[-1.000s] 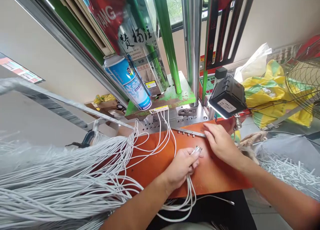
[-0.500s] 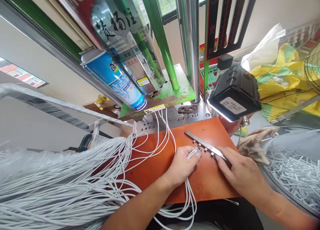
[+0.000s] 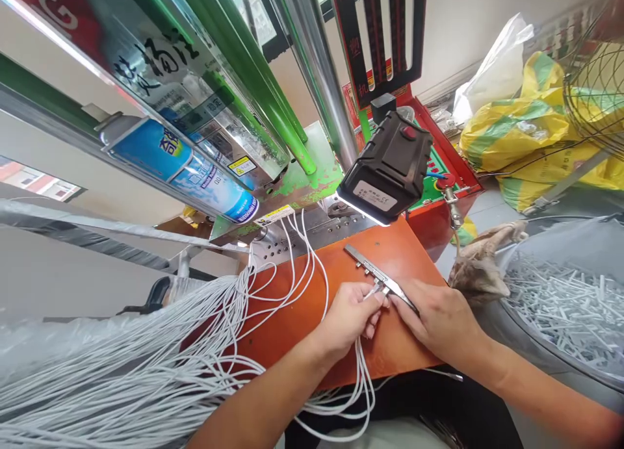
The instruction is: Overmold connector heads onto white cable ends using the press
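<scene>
My left hand (image 3: 351, 316) is closed in a pinch round the ends of several white cables (image 3: 361, 371), which hang down over the table's front edge. Its fingertips, with small metal connector ends, are up against the lower side of a metal mold bar (image 3: 370, 266). Short metal pieces stick out along that side of the bar. My right hand (image 3: 436, 316) grips the near right end of the bar, thumb below and fingers over it. The bar lies slantwise above the orange board (image 3: 292, 312). My fingers partly hide the cable ends.
Bundles of white cable (image 3: 121, 364) spread across the left. Behind the board stands a green press with a spray can (image 3: 180, 169) and a black work lamp (image 3: 387, 169). At the right is a bin of white scraps (image 3: 565, 312), with yellow bags (image 3: 536, 124) beyond.
The cable ends in my left hand have come against the bar, nearer its right part. My right hand has slid its grip further up along the bar. The camera view has turned right.
</scene>
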Available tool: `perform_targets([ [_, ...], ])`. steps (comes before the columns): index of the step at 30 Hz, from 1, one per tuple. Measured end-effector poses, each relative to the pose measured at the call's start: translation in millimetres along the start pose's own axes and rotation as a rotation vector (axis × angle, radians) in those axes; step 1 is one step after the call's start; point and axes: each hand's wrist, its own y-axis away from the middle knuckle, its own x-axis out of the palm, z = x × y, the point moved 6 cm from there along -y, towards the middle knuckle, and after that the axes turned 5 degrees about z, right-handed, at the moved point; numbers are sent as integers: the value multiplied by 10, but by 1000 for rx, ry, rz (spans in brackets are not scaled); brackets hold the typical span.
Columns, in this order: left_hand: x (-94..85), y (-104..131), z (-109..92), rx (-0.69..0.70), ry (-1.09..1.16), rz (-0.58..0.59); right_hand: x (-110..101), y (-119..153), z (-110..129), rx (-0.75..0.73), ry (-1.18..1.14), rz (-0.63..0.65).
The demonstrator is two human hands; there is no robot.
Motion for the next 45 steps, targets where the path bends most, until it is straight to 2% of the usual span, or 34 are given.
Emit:
perform_targets([
  [4, -3, -20, 30, -5, 18, -2, -37, 2, 31, -66, -64, -15],
  [7, -71, -44, 30, -24, -33, 60, -117, 14, -22, -14, -173, -100],
  [9, -191, -48, -16, 22, -85, 2, -153, 20, -67, 28, -254, -145],
  [11, -298, -42, -58, 64, -126, -80, -160, 18, -74, 23, -271, -157],
  [12, -314, -43, -60, 62, -139, -83, -153, 15, -65, 9, -254, -151],
  [17, -213, -91, -16, 20, -137, 20, -111, 14, -13, -53, -132, -122],
  [25, -138, -147, -39, 29, 18, 57, -105, 26, 51, -162, -58, -110],
  [30, -98, -106, -19, -7, 0, 107, -83, 30, -13, -88, -62, -125],
  [33, -128, -77, 41, -34, 0, 74, -94, 36, -40, -57, -94, -143],
  [38, -133, -99, 47, 54, -35, -10, -152, 29, -4, -112, -138, -156],
  [42, -100, -150, 37, 102, -36, -59, -149, 28, 35, -184, -160, -107],
  [45, -93, -182, 60, 52, -66, 5, -119, 34, 3, -149, -124, -107],
])
